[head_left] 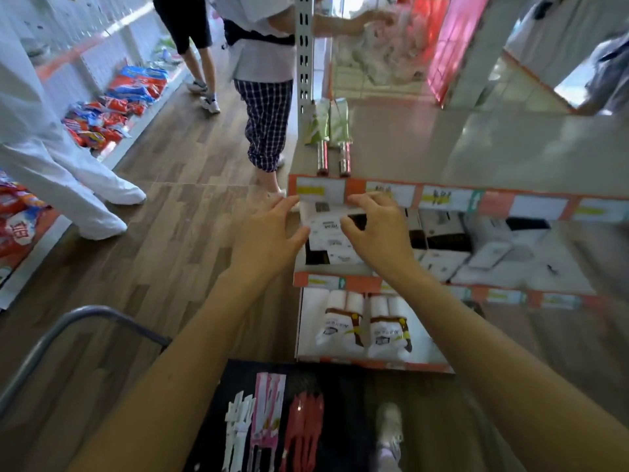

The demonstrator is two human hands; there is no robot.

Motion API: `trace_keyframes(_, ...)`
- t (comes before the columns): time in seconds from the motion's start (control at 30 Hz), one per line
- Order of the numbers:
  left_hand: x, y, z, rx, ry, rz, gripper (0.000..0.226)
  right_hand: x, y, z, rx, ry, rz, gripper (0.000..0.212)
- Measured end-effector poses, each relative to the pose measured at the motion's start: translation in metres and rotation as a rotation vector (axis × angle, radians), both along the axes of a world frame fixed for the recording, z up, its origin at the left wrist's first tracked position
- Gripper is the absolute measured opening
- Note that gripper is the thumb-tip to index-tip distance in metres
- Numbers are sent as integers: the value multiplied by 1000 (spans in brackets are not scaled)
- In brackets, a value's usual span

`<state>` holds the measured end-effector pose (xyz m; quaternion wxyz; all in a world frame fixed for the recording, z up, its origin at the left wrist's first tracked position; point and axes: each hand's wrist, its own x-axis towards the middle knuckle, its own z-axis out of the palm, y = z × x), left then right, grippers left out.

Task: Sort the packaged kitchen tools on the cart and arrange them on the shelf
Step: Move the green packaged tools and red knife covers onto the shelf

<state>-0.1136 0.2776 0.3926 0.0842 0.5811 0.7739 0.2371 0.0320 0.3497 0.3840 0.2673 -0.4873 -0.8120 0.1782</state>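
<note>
Both my hands reach into the middle tier of the shelf (326, 279). My left hand (269, 233) and my right hand (376, 229) hold a white packaged tool (328, 228) by its left and right edges, fingers curled round it, above other white and black packages (442, 247). Below me the black cart (343, 403) carries packaged kitchen tools: white ones (240, 417), a pink pack (267, 407) and red ones (304, 424). The cart's grey handle (68, 327) arcs at the lower left.
The top shelf board holds two green-carded rolls (328, 137). White rolled bags (364, 328) fill the bottom tier. Three people stand in the wood-floored aisle to the left, one in plaid trousers (267, 127) close to the shelf post. Red and blue bags (112, 110) line the opposite low shelf.
</note>
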Motion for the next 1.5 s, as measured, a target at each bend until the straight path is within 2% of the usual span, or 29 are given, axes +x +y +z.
trace_keyframes(0.3,20,-48,-3,-16,-122,-26,49,29,-62,-19,-228,-49,-128,43)
trace_keyframes(0.5,44,-85,-32,-101,-107,-10,44,49,-105,-29,-300,-204,-104,35)
trace_keyframes(0.6,58,-116,-71,-292,-17,-44,43,64,-134,-47,-337,-319,-54,33)
trace_keyframes(0.7,75,-150,-110,-509,-82,-45,40,81,-165,-75,-385,-401,-1,27)
trace_keyframes(0.83,96,-189,-149,-584,-78,-42,31,99,-199,-110,-429,-439,22,25)
trace_keyframes(1.03,123,-226,-200,-675,57,-66,37,108,-237,-168,-519,-439,16,28)
trace_keyframes(1.2,124,-241,-278,-724,28,-46,37,103,-251,-250,-579,-467,27,32)
trace_keyframes(1.5,116,-250,-520,-633,-93,-17,28,92,-273,-490,-679,-420,-75,31)
